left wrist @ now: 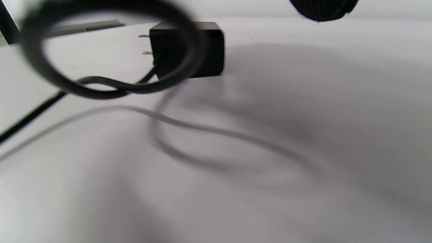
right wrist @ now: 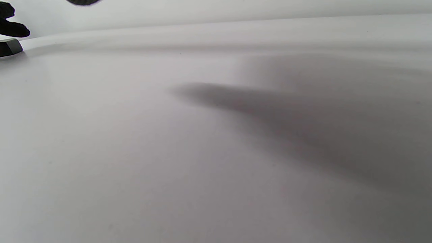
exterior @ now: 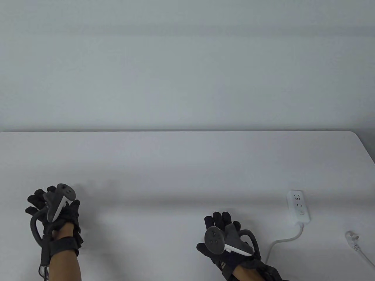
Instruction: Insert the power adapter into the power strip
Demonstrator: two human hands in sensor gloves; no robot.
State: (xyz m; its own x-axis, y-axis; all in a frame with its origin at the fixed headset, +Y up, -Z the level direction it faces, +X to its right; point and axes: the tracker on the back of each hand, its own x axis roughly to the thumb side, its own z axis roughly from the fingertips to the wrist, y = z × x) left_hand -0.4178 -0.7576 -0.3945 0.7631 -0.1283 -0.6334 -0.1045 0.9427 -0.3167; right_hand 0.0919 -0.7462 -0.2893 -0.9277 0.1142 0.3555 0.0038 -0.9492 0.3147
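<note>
At the bottom of the table view we see our right hand [exterior: 225, 237] lower centre, fingers spread loosely above the worktop [exterior: 175, 164], its grip holding nothing. Lower left, our left hand [exterior: 54, 210] hovers with fingers slightly curled, its grip likewise free of any object. Right of the right hand, well apart from it, the white power strip [exterior: 298, 206] lies flat, its white cord [exterior: 281, 241] curving down toward the frame's bottom edge; a white plug [exterior: 353, 238] lies near the right edge. In the left wrist view, the black power adapter [left wrist: 202, 49] rests on the worktop in the upper middle, prongs pointing left, partly behind a blurred black cable loop [left wrist: 101, 50]. The table view does not show the adapter.
</note>
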